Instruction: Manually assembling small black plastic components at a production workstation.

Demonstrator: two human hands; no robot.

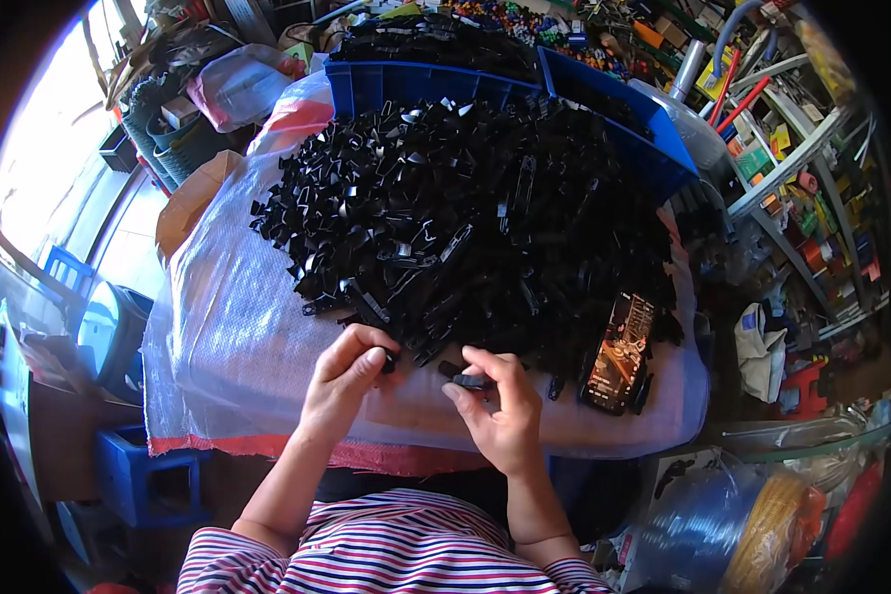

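A heap of small black plastic parts (445, 213) covers most of the white woven sheet (223, 327) in front of me. At the heap's near edge my left hand (342, 386) is closed, thumb and forefinger pinching a small dark piece (389, 365) that the fingers partly hide. To its right my right hand (505, 416) grips a short black plastic part (473, 381) between thumb and fingers, its end pointing left. The two hands are apart. A phone (619, 356) with a lit screen lies right of my right hand, against the heap.
Behind the heap stand a blue bin (436, 87) full of black parts and another blue bin (678, 153). Metal shelving (787, 188) crowds the right side. A blue plastic stool (134, 500) stands at lower left, and wrapped coils (723, 530) lie at lower right.
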